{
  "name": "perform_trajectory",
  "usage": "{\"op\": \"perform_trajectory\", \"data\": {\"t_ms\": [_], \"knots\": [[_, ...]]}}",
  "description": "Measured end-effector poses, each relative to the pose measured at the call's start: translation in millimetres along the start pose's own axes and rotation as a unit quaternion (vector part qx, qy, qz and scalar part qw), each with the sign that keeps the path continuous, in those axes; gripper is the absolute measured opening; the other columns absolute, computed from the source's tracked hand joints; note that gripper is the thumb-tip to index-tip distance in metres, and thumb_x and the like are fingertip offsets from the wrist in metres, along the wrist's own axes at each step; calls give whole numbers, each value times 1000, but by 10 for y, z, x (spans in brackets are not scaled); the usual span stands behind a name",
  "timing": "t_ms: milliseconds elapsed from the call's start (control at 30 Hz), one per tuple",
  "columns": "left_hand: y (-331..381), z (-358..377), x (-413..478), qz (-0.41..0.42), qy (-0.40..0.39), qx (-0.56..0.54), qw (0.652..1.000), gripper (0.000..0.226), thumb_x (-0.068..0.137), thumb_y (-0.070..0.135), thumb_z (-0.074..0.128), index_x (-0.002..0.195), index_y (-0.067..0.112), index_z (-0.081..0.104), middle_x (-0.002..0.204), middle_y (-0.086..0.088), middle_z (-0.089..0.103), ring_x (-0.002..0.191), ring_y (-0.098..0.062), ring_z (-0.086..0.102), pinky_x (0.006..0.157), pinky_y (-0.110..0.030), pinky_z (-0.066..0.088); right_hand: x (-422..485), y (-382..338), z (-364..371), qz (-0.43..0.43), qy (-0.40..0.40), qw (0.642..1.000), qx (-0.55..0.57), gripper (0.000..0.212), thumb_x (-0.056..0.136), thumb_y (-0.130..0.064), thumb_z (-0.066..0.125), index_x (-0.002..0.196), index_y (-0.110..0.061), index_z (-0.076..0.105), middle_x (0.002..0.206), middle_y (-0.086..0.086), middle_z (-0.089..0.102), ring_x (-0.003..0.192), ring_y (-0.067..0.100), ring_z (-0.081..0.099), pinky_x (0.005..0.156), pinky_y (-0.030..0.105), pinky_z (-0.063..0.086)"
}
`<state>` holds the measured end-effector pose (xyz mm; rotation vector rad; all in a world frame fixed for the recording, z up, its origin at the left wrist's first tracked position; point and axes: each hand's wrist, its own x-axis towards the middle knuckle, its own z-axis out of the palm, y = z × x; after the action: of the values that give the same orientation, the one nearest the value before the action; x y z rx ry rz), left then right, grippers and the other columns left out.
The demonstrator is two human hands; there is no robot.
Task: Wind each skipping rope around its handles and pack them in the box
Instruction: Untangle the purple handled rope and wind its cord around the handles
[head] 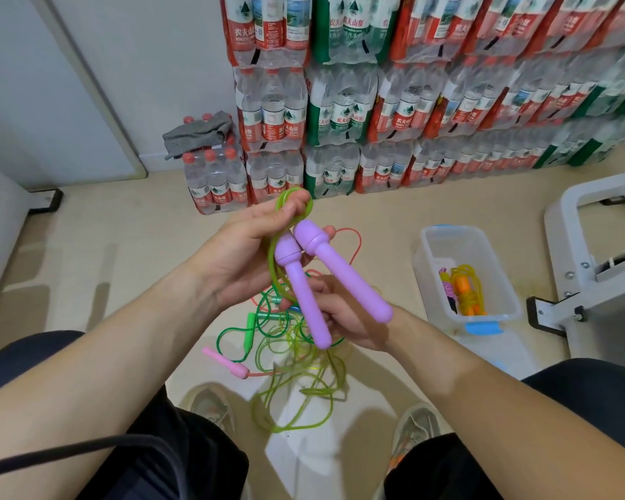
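Two purple handles (309, 283) of one skipping rope are held side by side in front of me. My right hand (343, 315) grips their lower ends. My left hand (246, 254) holds their heads and pinches a loop of the yellow-green rope (293, 200) above them. The remainder of this rope (296, 391) hangs down into a loose heap on the floor. Other ropes lie there too: one with green handles (249, 332), one with a pink handle (224, 362) and a red cord (354, 240). The clear plastic box (426, 283) stands on the floor at the right, with wound ropes (462, 290) inside.
Stacked packs of water bottles (394, 102) line the far wall. A grey cloth (199, 133) lies on one low pack. A white metal frame (592, 247) stands at the right. My knees and shoes (213, 405) frame the rope heap below.
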<state>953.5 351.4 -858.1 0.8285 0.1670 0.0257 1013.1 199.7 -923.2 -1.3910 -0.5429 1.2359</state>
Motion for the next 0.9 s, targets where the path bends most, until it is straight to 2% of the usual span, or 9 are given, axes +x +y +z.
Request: {"op": "perform_trajectory", "data": {"t_ms": [167,267,367,433,500,533,600,767,900], "knots": [[82,-87,11,-3,-63,13,998,20,99,7,41,107,11,60,105,0,55,117,-37,60,93,-40,55,-31,-87,-185,-21,8,995,95,17,93,-11,61,77,-17,57,68,-5,45,60,11,39,58,24,33],[89,-92,14,-1,-98,20,995,24,95,0,42,111,8,59,104,-2,53,119,-36,56,108,-47,45,-33,-151,-270,24,8,982,189,26,83,-16,67,105,-10,54,77,0,44,62,12,40,60,26,31],[58,-77,-12,-10,-134,26,991,30,88,-6,46,115,4,57,98,0,60,107,-30,65,117,-52,34,5,-87,-247,53,3,991,124,55,82,-23,75,126,-2,50,88,8,54,76,17,52,70,28,44],[47,-59,-26,-20,-142,42,989,32,86,-9,45,111,4,59,93,0,63,99,-28,69,115,-52,35,-37,-108,-197,73,1,993,97,49,95,-20,63,131,10,49,102,15,60,92,23,58,83,31,48],[40,-33,-40,-25,-126,65,990,33,85,-10,45,108,7,62,90,1,63,93,-25,66,106,-51,47,-92,-177,-195,82,-25,988,132,33,103,-17,40,117,6,60,95,11,68,83,19,65,74,25,53],[43,-23,-41,-25,-112,79,990,33,85,-8,47,108,9,63,90,3,62,92,-24,63,84,-48,54,-121,-234,-190,86,-40,982,161,38,102,-22,34,111,0,63,94,14,69,82,23,66,73,26,54],[43,-36,-35,-10,-84,98,992,32,86,-4,51,110,13,63,92,5,61,98,-27,65,59,-40,31,-135,-300,-193,68,-76,971,218,49,96,-37,36,110,-3,68,101,24,67,91,36,62,85,39,50],[35,-97,53,32,0,98,995,24,89,-5,52,100,12,64,96,-2,59,99,-31,62,77,-37,41,-97,-288,-156,14,-76,980,183,89,71,-68,72,130,-3,59,117,27,63,100,38,63,93,42,51],[10,-61,78,36,61,110,991,22,95,-7,46,102,6,62,91,-2,62,92,-27,68,78,-39,58,-97,-353,-153,-9,0,982,188,52,82,-48,58,121,-13,64,120,16,65,99,27,66,79,34,53]]}}
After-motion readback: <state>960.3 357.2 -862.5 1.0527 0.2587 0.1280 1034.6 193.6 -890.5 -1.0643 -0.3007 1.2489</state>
